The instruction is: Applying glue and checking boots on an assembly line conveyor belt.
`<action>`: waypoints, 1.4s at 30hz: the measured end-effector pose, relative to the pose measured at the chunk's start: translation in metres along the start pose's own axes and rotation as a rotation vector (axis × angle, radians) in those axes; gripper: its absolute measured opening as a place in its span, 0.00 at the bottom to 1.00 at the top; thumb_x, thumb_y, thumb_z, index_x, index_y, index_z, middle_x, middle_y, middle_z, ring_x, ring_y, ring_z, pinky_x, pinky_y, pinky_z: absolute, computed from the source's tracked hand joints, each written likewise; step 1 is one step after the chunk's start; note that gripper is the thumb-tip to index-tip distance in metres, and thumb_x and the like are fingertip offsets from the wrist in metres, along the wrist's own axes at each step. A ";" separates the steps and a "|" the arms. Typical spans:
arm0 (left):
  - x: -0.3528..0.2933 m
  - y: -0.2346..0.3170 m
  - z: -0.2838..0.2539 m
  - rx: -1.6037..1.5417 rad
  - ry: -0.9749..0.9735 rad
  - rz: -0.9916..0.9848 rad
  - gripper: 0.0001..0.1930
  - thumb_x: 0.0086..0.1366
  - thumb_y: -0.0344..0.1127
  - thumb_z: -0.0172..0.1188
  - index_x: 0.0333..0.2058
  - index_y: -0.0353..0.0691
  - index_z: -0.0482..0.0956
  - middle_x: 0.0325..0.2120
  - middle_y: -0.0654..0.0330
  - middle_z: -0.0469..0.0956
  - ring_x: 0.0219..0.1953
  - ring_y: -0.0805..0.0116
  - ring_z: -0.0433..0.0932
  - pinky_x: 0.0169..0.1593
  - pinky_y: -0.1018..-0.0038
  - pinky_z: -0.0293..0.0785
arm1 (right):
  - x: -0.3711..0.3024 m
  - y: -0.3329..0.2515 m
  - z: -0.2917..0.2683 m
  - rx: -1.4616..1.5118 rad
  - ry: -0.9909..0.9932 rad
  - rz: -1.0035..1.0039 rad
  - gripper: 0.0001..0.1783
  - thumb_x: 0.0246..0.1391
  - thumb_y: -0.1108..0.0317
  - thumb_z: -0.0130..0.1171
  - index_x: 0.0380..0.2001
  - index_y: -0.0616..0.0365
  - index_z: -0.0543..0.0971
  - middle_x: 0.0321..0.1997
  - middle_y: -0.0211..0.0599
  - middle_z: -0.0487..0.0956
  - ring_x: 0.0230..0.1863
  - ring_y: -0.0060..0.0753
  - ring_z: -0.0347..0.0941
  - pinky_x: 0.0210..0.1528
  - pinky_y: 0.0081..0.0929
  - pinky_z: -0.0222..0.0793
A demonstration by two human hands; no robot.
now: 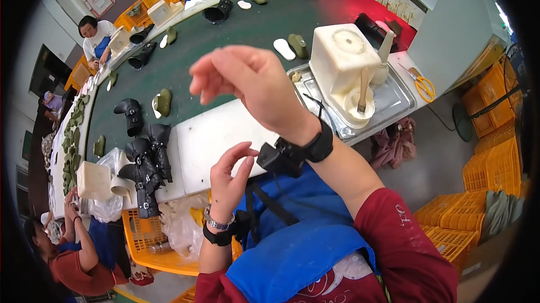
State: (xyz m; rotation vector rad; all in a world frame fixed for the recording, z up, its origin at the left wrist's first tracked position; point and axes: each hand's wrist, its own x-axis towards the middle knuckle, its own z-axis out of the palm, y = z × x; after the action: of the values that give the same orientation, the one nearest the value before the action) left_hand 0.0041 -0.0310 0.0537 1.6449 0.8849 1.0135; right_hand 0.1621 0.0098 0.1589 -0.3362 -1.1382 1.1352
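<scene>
My right hand (250, 81) is raised above the near edge of the green conveyor belt (185, 44), its forearm slanting across from the right. Its fingers are loosely bent and a little apart, with nothing visible in them. My left hand (229, 182) is lower, in front of the white work surface (211, 134). Its thumb and forefinger are apart and empty, next to the small black device (278, 159) strapped at my right wrist. On the belt left of my right hand lie an olive shoe piece (163, 102) with a white insole and a black buckled boot (130, 116).
More black boots (147, 162) are heaped at the left. To the right, a metal tray (402, 103) holds a cut white container (340, 55) and a brush (363, 86). Beside it lie orange-handled scissors (423, 86). Orange crates (492, 168) stand right; other people sit along the belt.
</scene>
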 end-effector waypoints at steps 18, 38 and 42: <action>0.012 0.000 -0.037 -0.453 0.105 0.037 0.38 0.46 0.24 0.63 0.57 0.38 0.55 0.47 0.48 0.67 0.45 0.64 0.71 0.46 0.71 0.71 | -0.063 0.077 -0.004 0.373 -0.232 0.812 0.26 0.62 0.49 0.34 0.49 0.56 0.72 0.16 0.17 0.55 0.17 0.11 0.48 0.18 0.10 0.49; 0.011 -0.031 -0.036 -0.573 0.215 -0.115 0.19 0.66 0.45 0.45 0.31 0.35 0.76 0.16 0.66 0.71 0.16 0.83 0.64 0.19 0.85 0.60 | -0.070 0.108 -0.009 1.027 -0.310 1.143 0.36 0.54 0.34 0.31 0.63 0.31 0.44 0.10 0.24 0.58 0.12 0.15 0.48 0.15 0.11 0.49; 0.008 -0.036 -0.043 -0.576 0.152 -0.163 0.17 0.66 0.43 0.45 0.34 0.35 0.76 0.18 0.67 0.72 0.17 0.84 0.65 0.19 0.86 0.60 | -0.077 0.113 -0.015 1.039 -0.315 1.172 0.33 0.55 0.35 0.29 0.63 0.29 0.47 0.10 0.25 0.59 0.12 0.16 0.48 0.15 0.12 0.49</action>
State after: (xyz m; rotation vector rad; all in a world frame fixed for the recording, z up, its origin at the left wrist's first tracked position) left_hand -0.0351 0.0005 0.0281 1.0085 0.7219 1.1563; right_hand 0.1156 0.0000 0.0296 0.0503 -0.3775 2.6968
